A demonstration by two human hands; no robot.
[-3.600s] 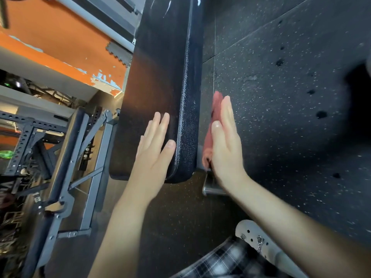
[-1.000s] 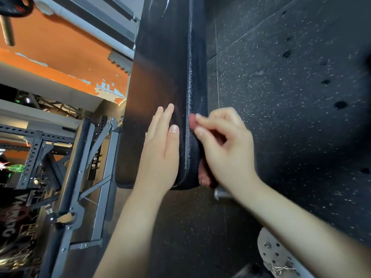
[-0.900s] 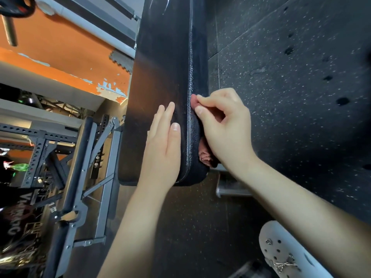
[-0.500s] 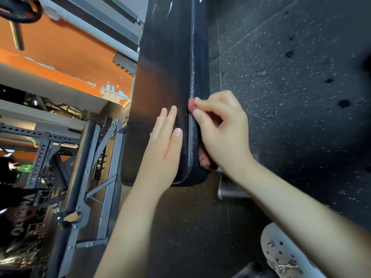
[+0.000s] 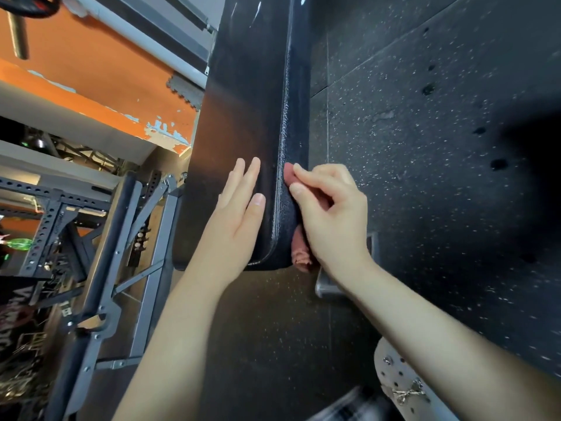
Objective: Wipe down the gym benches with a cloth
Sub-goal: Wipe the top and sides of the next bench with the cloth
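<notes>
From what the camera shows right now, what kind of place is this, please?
Most likely a gym. There is a black padded bench with a reddish cloth held against its side, a speckled rubber floor, and a perforated steel rack on the left.

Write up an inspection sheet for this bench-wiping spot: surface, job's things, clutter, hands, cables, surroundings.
Surface: black padded bench, glossy, pale streaks at its far end.
Job's things: reddish cloth bunched against the bench's side edge.
Clutter: nothing seen.
Hands: left hand flat on the bench top, fingers straight; right hand pinches the cloth.
Cables: nothing seen.
Surroundings: speckled rubber floor, grey steel rack, orange wall, white perforated shoe.
</notes>
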